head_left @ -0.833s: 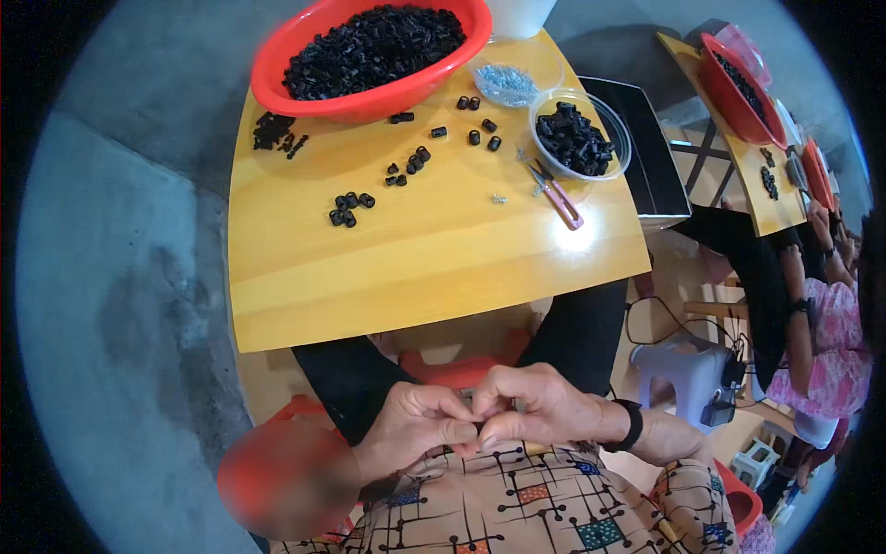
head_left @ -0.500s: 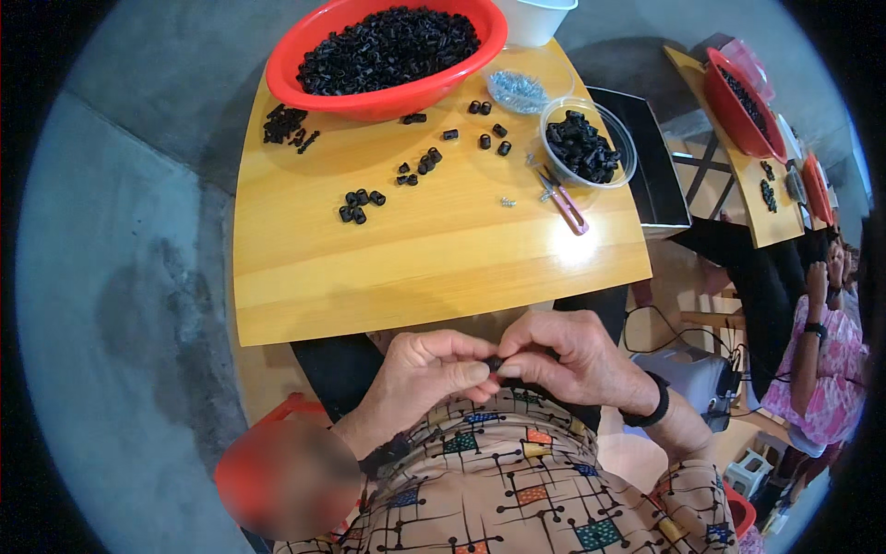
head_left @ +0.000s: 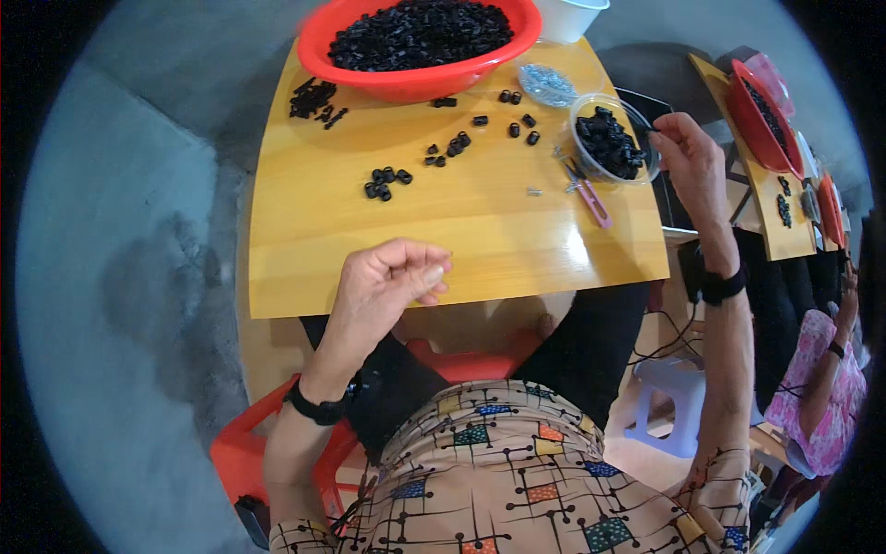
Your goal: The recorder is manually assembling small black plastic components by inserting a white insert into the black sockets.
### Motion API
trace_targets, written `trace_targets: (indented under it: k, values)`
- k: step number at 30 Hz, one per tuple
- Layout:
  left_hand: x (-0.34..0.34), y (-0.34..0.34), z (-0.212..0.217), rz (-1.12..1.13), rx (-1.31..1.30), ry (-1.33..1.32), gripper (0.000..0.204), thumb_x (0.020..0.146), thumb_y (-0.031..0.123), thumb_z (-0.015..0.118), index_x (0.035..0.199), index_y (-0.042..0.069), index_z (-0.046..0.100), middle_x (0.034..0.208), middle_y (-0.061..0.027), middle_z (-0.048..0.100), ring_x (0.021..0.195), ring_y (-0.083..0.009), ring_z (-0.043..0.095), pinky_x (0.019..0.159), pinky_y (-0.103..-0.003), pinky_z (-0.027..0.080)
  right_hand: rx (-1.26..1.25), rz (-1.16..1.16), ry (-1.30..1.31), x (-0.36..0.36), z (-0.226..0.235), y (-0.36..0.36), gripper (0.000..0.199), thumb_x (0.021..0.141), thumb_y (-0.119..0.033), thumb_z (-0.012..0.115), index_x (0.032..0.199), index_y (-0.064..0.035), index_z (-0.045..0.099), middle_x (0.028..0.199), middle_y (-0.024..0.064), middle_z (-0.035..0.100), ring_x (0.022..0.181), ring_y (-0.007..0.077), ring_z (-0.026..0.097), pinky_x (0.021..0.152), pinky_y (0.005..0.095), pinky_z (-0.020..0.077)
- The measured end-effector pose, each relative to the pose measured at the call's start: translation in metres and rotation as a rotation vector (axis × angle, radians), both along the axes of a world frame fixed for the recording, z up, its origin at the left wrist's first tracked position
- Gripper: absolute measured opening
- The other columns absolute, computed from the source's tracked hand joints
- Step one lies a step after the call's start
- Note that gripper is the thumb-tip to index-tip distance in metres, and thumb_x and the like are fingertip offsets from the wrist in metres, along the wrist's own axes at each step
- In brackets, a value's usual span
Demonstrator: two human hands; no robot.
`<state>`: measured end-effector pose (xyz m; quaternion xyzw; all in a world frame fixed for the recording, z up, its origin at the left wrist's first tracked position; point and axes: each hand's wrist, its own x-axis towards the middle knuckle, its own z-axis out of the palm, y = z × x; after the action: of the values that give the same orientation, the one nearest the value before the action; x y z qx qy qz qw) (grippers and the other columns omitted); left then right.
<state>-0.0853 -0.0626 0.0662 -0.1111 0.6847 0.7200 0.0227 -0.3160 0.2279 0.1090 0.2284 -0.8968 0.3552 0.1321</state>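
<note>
Yellow tabletop [head_left: 498,231] near blue-grey wall [head_left: 120,175]

- Up on my head, a wide fisheye lens looks steeply down over my patterned shirt [head_left: 503,452] at the lower edge!
- It faces forward across the yellow surface [head_left: 484,208], whose sides bow toward the rim!
- Near range: my left hand [head_left: 392,280] and right hand [head_left: 692,171], both below the lens.
- Out right, farther off, a co-worker [head_left: 817,397]; grey wall [head_left: 115,295] fills the left.
</note>
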Motion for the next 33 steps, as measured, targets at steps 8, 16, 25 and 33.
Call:
trace_targets:
  k: [8, 16, 25, 33]
  values:
    - [-0.039, -0.022, -0.003, 0.143, -0.270, 0.076, 0.022, 0.083, 0.007, 0.062, 0.103, -0.002, 0.062, 0.093, -0.0078, 0.064, 0.072, -0.0109, 0.062, 0.062, -0.023, 0.052, -0.051, 0.201, -0.139, 0.059, -0.015, -0.032, 0.015, 0.077, -0.002, 0.065, 0.092, -0.0014, 0.063, 0.080, 0.0130, 0.065, 0.066, 0.0226, 0.064, 0.059, 0.0307, 0.0494]
    - [-0.102, -0.029, -0.031, 0.105, -0.881, 0.269, 0.034, 0.076, 0.005, 0.066, 0.109, -0.001, 0.060, 0.106, -0.0127, 0.058, 0.079, -0.0182, 0.064, 0.063, -0.026, 0.052, 0.014, 0.308, -0.081, 0.100, -0.055, -0.069, 0.023, 0.073, -0.002, 0.066, 0.096, -0.0007, 0.060, 0.085, 0.0154, 0.062, 0.079, 0.0326, 0.060, 0.068, 0.0385, 0.0485]
    - [-0.115, -0.013, -0.029, 0.038, -1.093, 0.233, 0.037, 0.071, 0.008, 0.070, 0.106, 0.001, 0.062, 0.109, -0.0158, 0.058, 0.100, -0.0301, 0.057, 0.086, -0.037, 0.046, 0.108, 0.224, -0.069, 0.068, -0.082, -0.080, 0.017, 0.075, -0.008, 0.063, 0.090, -0.0009, 0.058, 0.083, 0.0160, 0.061, 0.078, 0.0340, 0.060, 0.071, 0.0417, 0.0472]
    - [-0.100, 0.002, -0.027, 0.084, -1.049, 0.456, 0.033, 0.070, 0.006, 0.069, 0.103, 0.000, 0.063, 0.105, -0.0153, 0.059, 0.097, -0.0300, 0.058, 0.083, -0.036, 0.047, 0.114, 0.190, 0.049, 0.072, -0.088, -0.085, 0.009, 0.076, -0.012, 0.065, 0.078, -0.0053, 0.059, 0.078, 0.0111, 0.061, 0.073, 0.0308, 0.061, 0.064, 0.0380, 0.0472]
